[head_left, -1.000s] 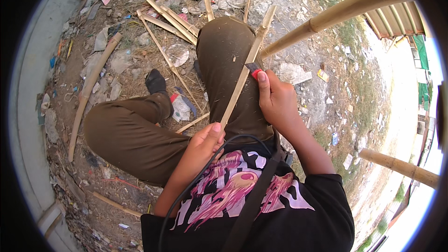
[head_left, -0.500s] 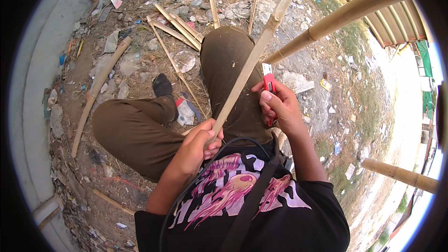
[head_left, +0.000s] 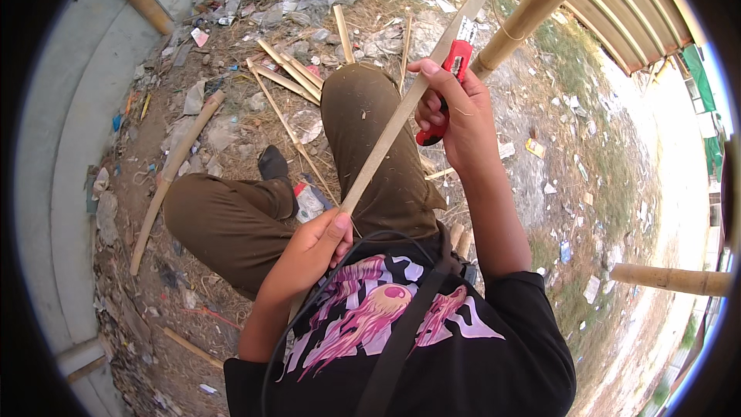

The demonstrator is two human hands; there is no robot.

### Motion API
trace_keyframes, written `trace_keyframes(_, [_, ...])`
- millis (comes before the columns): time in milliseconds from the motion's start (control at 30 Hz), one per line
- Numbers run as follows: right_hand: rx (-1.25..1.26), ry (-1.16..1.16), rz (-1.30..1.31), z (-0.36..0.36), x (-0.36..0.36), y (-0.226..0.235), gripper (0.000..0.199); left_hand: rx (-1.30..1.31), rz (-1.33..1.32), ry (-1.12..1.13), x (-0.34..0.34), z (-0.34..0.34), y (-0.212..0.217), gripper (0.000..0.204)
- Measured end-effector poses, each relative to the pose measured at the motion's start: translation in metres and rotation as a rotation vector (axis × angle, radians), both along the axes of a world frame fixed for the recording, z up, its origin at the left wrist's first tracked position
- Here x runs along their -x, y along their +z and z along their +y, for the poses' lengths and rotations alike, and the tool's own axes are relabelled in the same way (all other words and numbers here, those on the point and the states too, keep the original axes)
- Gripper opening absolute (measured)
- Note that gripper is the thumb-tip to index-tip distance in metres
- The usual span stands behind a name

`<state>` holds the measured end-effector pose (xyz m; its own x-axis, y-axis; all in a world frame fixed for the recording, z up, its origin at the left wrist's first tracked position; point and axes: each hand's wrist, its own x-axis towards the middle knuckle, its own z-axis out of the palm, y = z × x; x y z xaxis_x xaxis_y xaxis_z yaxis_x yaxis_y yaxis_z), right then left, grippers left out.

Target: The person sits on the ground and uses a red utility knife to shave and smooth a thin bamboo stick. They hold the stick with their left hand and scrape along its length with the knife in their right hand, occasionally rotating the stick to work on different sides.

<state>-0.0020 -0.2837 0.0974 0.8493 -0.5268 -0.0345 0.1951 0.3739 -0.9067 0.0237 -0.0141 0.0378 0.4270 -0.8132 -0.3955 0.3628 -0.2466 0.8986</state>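
Note:
A long split bamboo strip (head_left: 390, 131) slants across my right thigh, from my lap toward the upper right. Its near end is gripped in my left hand (head_left: 312, 249), thumb along the top. In my right hand (head_left: 463, 120) is a red utility knife (head_left: 458, 59), its pale blade (head_left: 467, 29) pointing up beside the far part of the strip. My right fingertips overlap the strip's edge; whether the blade touches it I cannot tell.
A thick bamboo pole (head_left: 532, 19) slopes down at the upper right, and another pole (head_left: 671, 279) juts in at the right. Several split bamboo pieces (head_left: 289, 73) lie beyond my knees. A bamboo length (head_left: 174, 170) rests on the littered ground at left, near a grey wall (head_left: 54, 147).
My right hand and the knife have moved up and over to the strip. The strip's far end has shifted up and right, and my left hand is slightly lower and farther left.

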Motion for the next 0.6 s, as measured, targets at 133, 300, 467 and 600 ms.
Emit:
trace_keyframes(133, [0.169, 0.088, 0.071, 0.002, 0.002, -0.022, 0.039, 0.033, 0.243, 0.082, 0.006, -0.002, -0.007, 0.041])
trace_keyframes(300, [0.047, 0.000, 0.183, 0.007, 0.023, -0.061, 0.030, 0.101, 0.703, 0.000, -0.012, -0.010, -0.034, 0.037])
trace_keyframes(467, [0.693, -0.160, 0.322, 0.002, 0.028, -0.079, 0.021, 0.098, 0.705, 0.031, -0.015, -0.014, -0.045, 0.035])
trace_keyframes(600, [0.579, -0.180, 0.355, 0.005, 0.024, -0.093, 0.023, 0.114, 0.715, 0.053, -0.015, -0.014, -0.049, 0.035])
